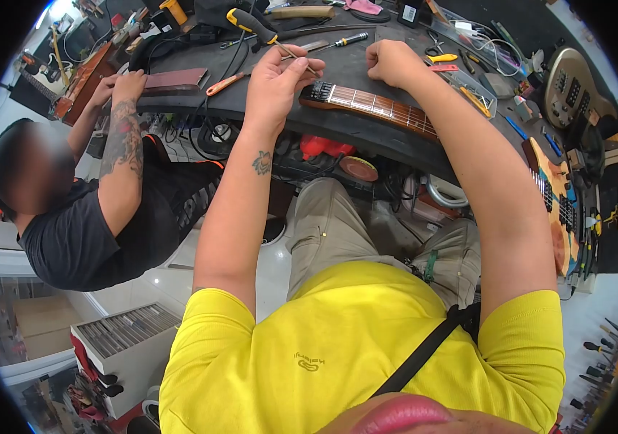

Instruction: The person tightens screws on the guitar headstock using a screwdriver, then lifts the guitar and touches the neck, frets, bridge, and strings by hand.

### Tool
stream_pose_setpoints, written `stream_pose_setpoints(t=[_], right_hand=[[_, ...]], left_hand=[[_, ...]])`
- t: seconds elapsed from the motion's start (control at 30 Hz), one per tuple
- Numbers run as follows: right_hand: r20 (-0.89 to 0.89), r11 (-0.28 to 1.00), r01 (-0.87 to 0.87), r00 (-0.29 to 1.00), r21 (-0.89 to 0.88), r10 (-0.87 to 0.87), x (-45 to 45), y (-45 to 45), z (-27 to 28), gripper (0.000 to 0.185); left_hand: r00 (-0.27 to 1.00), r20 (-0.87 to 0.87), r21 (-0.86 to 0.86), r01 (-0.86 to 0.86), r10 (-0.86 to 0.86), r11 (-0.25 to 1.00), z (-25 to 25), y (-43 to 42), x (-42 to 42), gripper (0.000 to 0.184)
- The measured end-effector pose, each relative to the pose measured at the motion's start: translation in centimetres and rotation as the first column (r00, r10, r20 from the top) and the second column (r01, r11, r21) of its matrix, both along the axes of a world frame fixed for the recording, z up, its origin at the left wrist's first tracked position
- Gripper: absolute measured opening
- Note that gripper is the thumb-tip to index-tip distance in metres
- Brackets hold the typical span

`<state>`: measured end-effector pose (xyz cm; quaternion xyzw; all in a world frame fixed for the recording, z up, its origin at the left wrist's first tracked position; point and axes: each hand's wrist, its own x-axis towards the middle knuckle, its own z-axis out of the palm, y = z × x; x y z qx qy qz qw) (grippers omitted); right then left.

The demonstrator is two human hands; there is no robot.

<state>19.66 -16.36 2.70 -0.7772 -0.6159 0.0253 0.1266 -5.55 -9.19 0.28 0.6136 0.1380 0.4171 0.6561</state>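
My left hand (280, 76) pinches the metal shaft of a screwdriver (252, 26) between thumb and fingers. Its yellow and black handle points up and away to the left. Just below those fingertips is the end of a guitar neck (374, 105) with a black metal headpiece (318, 91), strings and a brown fretboard. My right hand (393, 61) is closed over the bench beyond the neck, fingers curled inward; whether something small is in them is hidden. My right forearm crosses over the neck's right end.
On the dark workbench (233, 101) lie an orange-handled tool (224, 84), a black-handled screwdriver (351, 39), yellow-handled cutters (440, 58) and a clear tray (479, 90). Guitar bodies (573, 87) stand at right. A co-worker (106, 195) handles a brown board (175, 79) at left.
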Motion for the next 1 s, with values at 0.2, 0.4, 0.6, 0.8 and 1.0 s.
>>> stream_pose_setpoints(t=[0.2,0.4,0.6,0.8,1.0], right_hand=[[-0.32,0.941,-0.089,0.927,0.326,0.198,-3.9,-1.1,0.9,0.023],[-0.367,0.811,-0.199,0.815,0.55,0.449,-8.6,-3.1,0.4,0.023],[-0.276,0.804,-0.256,0.847,0.537,0.455,-8.7,-3.5,0.9,0.039],[-0.242,0.81,-0.262,0.866,0.525,0.438,-8.8,-3.8,1.3,0.047],[-0.25,0.821,-0.266,0.865,0.505,0.435,-9.0,-3.8,1.5,0.048]], left_hand=[[0.997,0.076,-0.029,-0.022,0.024,0.999,0.5,-0.3,-0.7,0.013],[0.996,0.085,0.011,0.027,-0.028,1.0,1.2,-1.2,-0.6,0.016],[0.999,0.029,0.03,-0.019,0.018,0.999,1.1,-1.3,-0.7,0.018],[0.999,0.031,0.025,-0.031,0.03,0.999,1.2,-1.5,-0.5,0.016],[0.999,0.018,0.031,-0.046,0.045,0.998,1.0,-1.4,-0.3,0.015]])
